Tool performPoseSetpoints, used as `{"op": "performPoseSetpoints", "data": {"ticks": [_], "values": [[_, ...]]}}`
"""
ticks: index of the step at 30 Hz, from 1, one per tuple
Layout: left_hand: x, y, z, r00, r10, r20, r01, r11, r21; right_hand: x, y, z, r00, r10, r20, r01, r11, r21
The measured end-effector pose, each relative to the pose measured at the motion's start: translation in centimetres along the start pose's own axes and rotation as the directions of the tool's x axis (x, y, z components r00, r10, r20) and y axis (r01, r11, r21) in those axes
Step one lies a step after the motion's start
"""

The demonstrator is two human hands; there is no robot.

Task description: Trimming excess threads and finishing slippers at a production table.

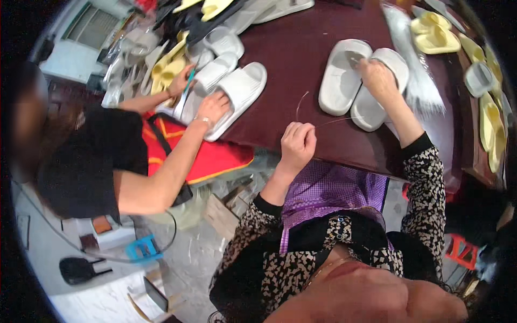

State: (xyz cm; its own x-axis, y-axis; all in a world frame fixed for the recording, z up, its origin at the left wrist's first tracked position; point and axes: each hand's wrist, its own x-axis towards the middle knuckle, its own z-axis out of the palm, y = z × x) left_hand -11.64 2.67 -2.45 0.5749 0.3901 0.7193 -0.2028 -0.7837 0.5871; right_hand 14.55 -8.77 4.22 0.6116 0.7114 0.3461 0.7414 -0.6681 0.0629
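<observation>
A pair of light grey slide slippers lies on the dark red table before me, soles down and side by side. My right hand (pixel 378 81) is closed at the strap of the right slipper (pixel 369 112), its fingertips at the strap's inner edge beside the left slipper (pixel 336 81). My left hand (pixel 299 142) is closed in a pinch at the table's near edge. Thin clear plastic threads (pixel 335 123) stick out from it, one toward the right slipper. What lies inside the left fist is hidden.
A bundle of clear threads (pixel 409 59) lies right of the slippers. Yellow slippers (pixel 436 37) line the right edge. At left, another person handles grey slippers (pixel 242 91) and teal-handled scissors (pixel 190 81). More slippers are heaped behind.
</observation>
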Motion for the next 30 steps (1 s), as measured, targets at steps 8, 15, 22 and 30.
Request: {"op": "performPoseSetpoints", "data": {"ticks": [8, 15, 22, 30], "values": [[-1.5, -1.7, 0.5, 0.991, -0.096, 0.088, 0.090, 0.993, 0.070, -2.3, 1.4, -3.3, 0.987, -0.160, -0.012, 0.159, 0.986, -0.046], [-3.0, -4.7, 1.1, 0.978, -0.136, 0.157, 0.124, 0.989, 0.079, -5.7, 10.7, -3.4, 0.999, 0.014, -0.047, -0.030, 0.937, -0.348], [-4.4, -6.0, 1.2, 0.977, -0.119, 0.179, 0.101, 0.989, 0.103, -9.1, 26.2, -10.1, 0.817, 0.576, -0.020, -0.539, 0.776, 0.326], [-3.6, -5.8, 1.8, 0.956, -0.271, 0.115, 0.267, 0.963, 0.047, -10.6, 26.5, -3.8, 0.917, 0.382, -0.115, -0.364, 0.919, 0.155]]}}
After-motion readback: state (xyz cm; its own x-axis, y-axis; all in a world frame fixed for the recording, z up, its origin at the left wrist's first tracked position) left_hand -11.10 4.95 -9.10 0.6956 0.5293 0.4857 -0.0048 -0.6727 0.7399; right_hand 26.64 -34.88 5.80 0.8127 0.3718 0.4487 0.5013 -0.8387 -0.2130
